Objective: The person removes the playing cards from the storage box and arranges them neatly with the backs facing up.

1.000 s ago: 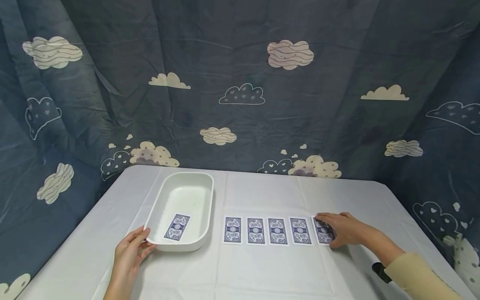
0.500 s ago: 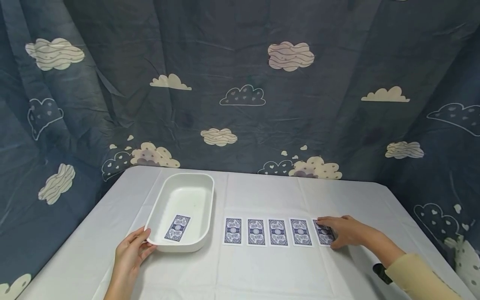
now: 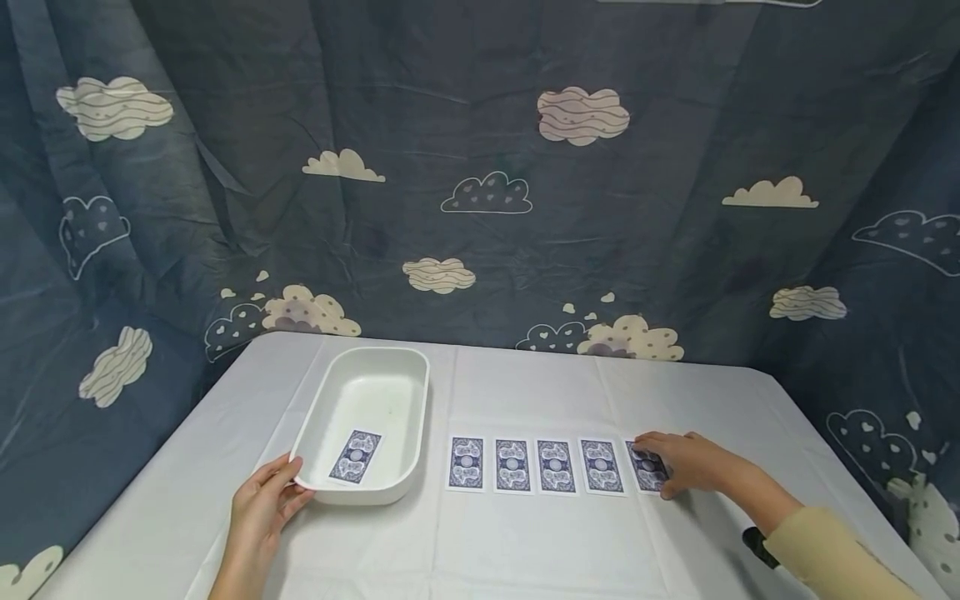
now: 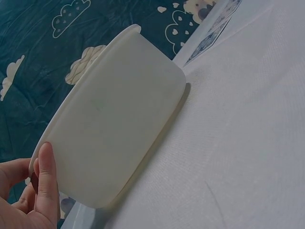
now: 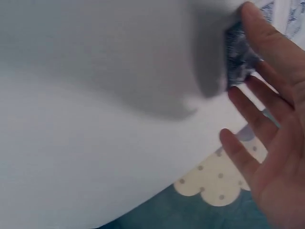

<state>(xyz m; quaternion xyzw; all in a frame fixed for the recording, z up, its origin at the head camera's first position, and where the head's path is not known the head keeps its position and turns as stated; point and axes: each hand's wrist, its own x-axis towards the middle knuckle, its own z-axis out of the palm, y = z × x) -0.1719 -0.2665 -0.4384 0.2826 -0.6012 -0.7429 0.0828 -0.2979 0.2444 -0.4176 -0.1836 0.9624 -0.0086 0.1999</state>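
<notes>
A white plastic tub [image 3: 358, 495] stands on the left of the table, its outer wall filling much of the left wrist view. My left hand [image 3: 258, 512] grips the tub's near left corner, thumb and fingers on either side of the rim. Inside the tub lies one blue-patterned playing card [image 3: 356, 456], slightly askew. Right of it, several playing cards [image 3: 556, 466] form a row, backs up. Over the rightmost playing card [image 3: 647, 473] my right hand [image 3: 697, 462] holds thumb and fingertips at its opposite short ends. That card [image 5: 239, 55] is partly covered by the fingers.
A white cloth [image 3: 540, 550] covers the table. Behind it and at both sides hangs a dark blue curtain [image 3: 480, 242] with cloud prints. A dark object [image 3: 761, 546] shows beneath the right wrist, by the pale yellow sleeve [image 3: 825, 550].
Hardly anything differs. The head view has shifted very slightly, and both hands stay at the tub and the rightmost card.
</notes>
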